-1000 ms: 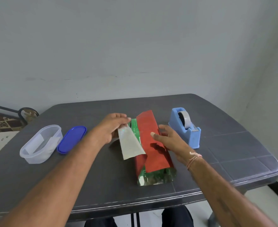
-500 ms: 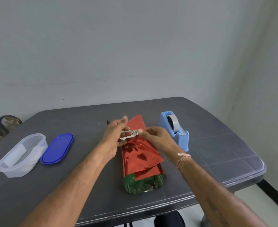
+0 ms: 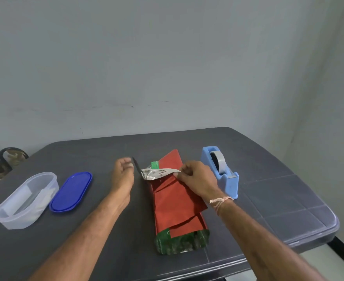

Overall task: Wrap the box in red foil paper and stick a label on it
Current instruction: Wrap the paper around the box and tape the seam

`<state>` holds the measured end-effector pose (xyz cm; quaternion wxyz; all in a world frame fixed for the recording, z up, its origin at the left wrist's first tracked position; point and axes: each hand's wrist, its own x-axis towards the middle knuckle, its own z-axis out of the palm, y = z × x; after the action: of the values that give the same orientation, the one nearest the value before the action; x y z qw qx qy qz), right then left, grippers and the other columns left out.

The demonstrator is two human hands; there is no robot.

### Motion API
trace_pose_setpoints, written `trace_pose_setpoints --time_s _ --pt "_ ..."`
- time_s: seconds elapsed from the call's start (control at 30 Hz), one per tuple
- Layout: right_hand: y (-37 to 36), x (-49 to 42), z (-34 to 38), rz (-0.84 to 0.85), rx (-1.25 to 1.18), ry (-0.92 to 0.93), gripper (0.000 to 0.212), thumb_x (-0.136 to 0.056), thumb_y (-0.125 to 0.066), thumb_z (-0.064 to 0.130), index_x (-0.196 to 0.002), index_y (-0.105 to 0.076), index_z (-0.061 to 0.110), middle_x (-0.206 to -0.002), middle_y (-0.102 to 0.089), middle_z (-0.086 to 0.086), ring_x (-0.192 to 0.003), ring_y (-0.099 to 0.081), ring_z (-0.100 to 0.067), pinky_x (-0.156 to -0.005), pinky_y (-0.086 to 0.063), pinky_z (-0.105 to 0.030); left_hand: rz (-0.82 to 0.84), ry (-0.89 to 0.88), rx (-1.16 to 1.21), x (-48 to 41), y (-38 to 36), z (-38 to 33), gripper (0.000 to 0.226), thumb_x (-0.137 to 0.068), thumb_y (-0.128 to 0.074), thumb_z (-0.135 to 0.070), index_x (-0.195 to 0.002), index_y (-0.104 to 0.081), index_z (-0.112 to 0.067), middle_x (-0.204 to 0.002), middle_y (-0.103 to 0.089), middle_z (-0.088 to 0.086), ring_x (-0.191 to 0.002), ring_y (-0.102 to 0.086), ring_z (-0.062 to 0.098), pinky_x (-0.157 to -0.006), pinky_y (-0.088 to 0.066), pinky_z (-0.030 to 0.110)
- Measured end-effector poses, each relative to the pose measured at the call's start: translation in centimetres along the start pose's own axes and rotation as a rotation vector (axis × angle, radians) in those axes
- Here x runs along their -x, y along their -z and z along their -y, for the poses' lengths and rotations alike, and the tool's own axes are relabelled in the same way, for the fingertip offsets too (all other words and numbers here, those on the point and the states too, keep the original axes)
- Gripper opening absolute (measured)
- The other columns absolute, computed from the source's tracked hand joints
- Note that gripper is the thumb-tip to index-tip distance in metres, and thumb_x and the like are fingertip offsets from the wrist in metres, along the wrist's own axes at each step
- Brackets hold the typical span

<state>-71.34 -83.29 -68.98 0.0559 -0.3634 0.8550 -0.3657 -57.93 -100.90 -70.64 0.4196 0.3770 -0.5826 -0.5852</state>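
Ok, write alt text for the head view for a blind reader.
The right grip pinches the silver-backed edge of red foil lying over a green box on a dark table, with the left grip beside it. A blue tape dispenser stands to the right; a clear tub and blue lid lie to the left.

Surface [image 3: 268, 179]: dark grey, tile-patterned, with rounded corners.
Box [image 3: 181, 242]: lies lengthwise mid-surface, green end toward the near edge, with red foil [image 3: 175, 199] loose over it.
Dispenser [image 3: 225, 179]: blue, upright, right of the box's far end.
Lid [image 3: 70, 191]: blue oval, flat, left of the box.
Tub [image 3: 15, 222]: clear, farther left of the box.
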Motion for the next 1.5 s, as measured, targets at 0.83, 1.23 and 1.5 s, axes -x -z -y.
trace_pose_setpoints --time_s 0.83,1.23,1.5 --pt "-0.4 -1.9 -1.3 0.078 0.006 0.068 0.023 -0.083 -0.083 0.042 -0.081 -0.078 0.02 -0.081 -0.076 0.008 -0.082 -0.07 -0.01 -0.08 -0.061 -0.037 0.615 0.024 -0.525 -10.2 0.4 -0.6 0.011 -0.099 -0.062 -0.005 -0.101 -0.071 -0.011 -0.078 -0.071 0.003 -0.064 -0.062 0.009 -0.058 -0.052 0.022" --pt "0.6 -1.4 -0.6 0.152 -0.022 0.102 0.051 -0.09 -0.075 0.048 -0.058 -0.062 0.011 -0.058 -0.064 -0.003 -0.053 -0.056 -0.014 -0.058 -0.05 -0.03 0.456 -0.043 -0.293 -12.4 -6.0 -3.6 0.009 -0.1 -0.062 -0.009 -0.107 -0.066 -0.013 -0.076 -0.061 -0.002 -0.049 -0.053 -0.001 -0.048 -0.043 0.014" --pt "1.9 -1.2 -0.6 0.275 -0.288 -0.018 0.053 -0.093 -0.076 0.035 -0.054 -0.046 0.014 -0.052 -0.043 0.004 -0.048 -0.041 -0.008 -0.052 -0.038 -0.018 0.509 -0.066 -0.273 -12.6 -10.5 -3.2 0.007 -0.1 -0.062 -0.008 -0.101 -0.068 -0.01 -0.073 -0.06 -0.002 -0.049 -0.051 0.0 -0.045 -0.038 0.014"
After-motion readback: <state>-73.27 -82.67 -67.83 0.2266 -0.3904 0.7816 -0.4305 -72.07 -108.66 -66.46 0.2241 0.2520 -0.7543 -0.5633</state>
